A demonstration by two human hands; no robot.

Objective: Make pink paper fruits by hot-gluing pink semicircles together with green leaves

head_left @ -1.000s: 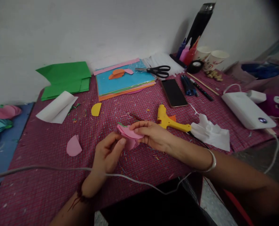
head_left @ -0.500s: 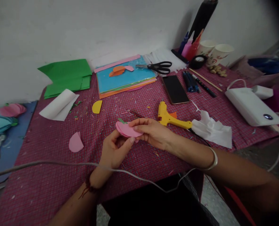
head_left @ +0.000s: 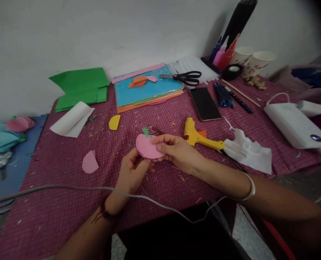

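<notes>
Both hands hold a layered pink paper cutout [head_left: 149, 147] above the table; a small green paper leaf [head_left: 145, 132] sticks up from its top edge. My left hand [head_left: 133, 169] grips its lower left side, fingers partly hidden behind the paper. With thumb and fingers, my right hand [head_left: 176, 150] pinches the right side. Left of my hands lies a folded pink paper piece [head_left: 90, 162], and farther back a yellow paper half-round [head_left: 114, 122]. A yellow glue gun [head_left: 201, 138] rests just beyond my right hand.
Green sheets [head_left: 82, 86], a blue sheet pack [head_left: 146, 90], black scissors [head_left: 187, 77] and a phone [head_left: 205, 104] lie at the back. Crumpled white tissue [head_left: 248, 151] and a white power bank [head_left: 295, 124] are at right. A grey cable [head_left: 76, 187] crosses in front of my forearms.
The pink cutout has tilted so its flat face shows more, and the green leaf now stands more upright. Both hands keep hold of it. The whole view has shifted slightly.
</notes>
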